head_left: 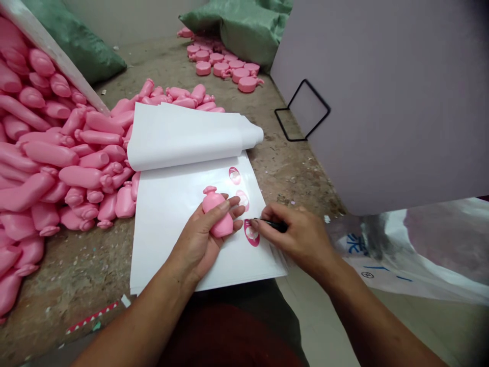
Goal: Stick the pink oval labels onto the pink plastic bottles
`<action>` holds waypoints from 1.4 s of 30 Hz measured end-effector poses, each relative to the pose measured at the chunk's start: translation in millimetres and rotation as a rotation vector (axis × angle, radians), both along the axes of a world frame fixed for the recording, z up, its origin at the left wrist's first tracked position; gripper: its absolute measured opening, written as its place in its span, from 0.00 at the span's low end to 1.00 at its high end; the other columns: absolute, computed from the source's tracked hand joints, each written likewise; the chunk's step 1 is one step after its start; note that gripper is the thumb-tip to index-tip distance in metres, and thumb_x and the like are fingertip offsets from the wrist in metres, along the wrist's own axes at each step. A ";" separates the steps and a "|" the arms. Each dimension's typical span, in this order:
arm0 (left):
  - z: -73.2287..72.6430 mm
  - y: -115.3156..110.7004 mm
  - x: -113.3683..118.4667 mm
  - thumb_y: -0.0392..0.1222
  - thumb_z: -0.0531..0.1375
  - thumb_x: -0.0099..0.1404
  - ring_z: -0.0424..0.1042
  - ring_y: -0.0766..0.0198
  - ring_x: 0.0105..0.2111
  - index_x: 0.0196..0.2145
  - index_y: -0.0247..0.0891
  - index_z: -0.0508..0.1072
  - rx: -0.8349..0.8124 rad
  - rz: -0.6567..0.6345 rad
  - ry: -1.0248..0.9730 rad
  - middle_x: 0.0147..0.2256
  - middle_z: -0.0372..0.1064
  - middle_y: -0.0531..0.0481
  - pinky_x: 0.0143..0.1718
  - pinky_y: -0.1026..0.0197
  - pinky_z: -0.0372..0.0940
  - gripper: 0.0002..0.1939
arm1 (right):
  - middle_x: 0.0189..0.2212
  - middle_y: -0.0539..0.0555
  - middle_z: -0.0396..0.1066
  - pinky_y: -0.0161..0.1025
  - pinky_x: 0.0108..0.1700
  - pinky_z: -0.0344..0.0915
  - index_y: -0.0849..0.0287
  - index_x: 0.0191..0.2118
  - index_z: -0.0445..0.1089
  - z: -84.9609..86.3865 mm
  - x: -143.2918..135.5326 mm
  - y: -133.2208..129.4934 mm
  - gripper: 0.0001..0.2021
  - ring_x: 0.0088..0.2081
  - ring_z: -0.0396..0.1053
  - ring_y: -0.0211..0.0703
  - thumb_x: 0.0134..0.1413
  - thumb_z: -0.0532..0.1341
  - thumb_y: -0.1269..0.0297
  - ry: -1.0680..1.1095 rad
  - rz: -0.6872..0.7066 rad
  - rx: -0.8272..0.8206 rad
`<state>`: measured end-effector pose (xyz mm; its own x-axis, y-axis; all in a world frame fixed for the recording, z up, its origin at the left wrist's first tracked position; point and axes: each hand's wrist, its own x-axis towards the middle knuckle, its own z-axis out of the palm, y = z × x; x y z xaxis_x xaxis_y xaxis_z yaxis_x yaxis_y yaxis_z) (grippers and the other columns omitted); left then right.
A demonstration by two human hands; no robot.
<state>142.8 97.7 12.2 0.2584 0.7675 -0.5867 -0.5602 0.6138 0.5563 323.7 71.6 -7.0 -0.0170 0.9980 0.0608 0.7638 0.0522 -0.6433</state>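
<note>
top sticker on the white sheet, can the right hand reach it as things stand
Probably yes: the top sticker lies uncovered below the curled sheets, and the left hand, holding a pink piece, sits lower. The right hand is near, gripping a dark tool at the lowest sticker.

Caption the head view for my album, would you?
Left hand holding a pink bottle-shaped piece, right hand with a dark tool at an oval sticker on white sheets, beside heaped pink pieces.

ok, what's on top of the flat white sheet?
Three pink oval labels show toward its right edge; the left hand holds a pink bottle over it. Curled-back sheets hide its far part, so anything there can't be seen.
</note>
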 end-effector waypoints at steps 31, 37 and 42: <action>15.7 -49.1 -20.0 0.66 0.62 0.61 0.73 0.55 0.49 0.45 0.38 0.74 0.238 -0.020 -0.001 0.44 0.76 0.46 0.56 0.53 0.64 0.29 | 0.17 0.45 0.64 0.35 0.24 0.49 0.57 0.40 0.77 45.0 -44.3 -11.7 0.17 0.20 0.55 0.34 0.47 0.68 0.51 0.728 0.036 -0.437; 17.7 -48.6 -18.8 0.64 0.63 0.60 0.73 0.56 0.50 0.45 0.38 0.74 0.258 -0.021 0.000 0.43 0.76 0.47 0.56 0.55 0.63 0.27 | 0.19 0.46 0.67 0.35 0.25 0.49 0.57 0.40 0.77 46.3 -46.2 -11.5 0.19 0.22 0.57 0.35 0.45 0.68 0.50 0.693 0.011 -0.435; 14.8 -48.6 -18.5 0.66 0.64 0.58 0.74 0.56 0.47 0.46 0.38 0.74 0.265 -0.028 0.025 0.43 0.76 0.47 0.49 0.58 0.66 0.30 | 0.18 0.45 0.67 0.36 0.25 0.51 0.57 0.39 0.76 45.8 -46.0 -9.6 0.18 0.21 0.58 0.35 0.44 0.68 0.51 0.727 0.009 -0.448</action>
<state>124.3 49.2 27.0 0.2700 0.8878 -0.3728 -0.5290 0.4603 0.7130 277.7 62.0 38.7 -0.1345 0.9306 -0.3403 0.1538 -0.3197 -0.9350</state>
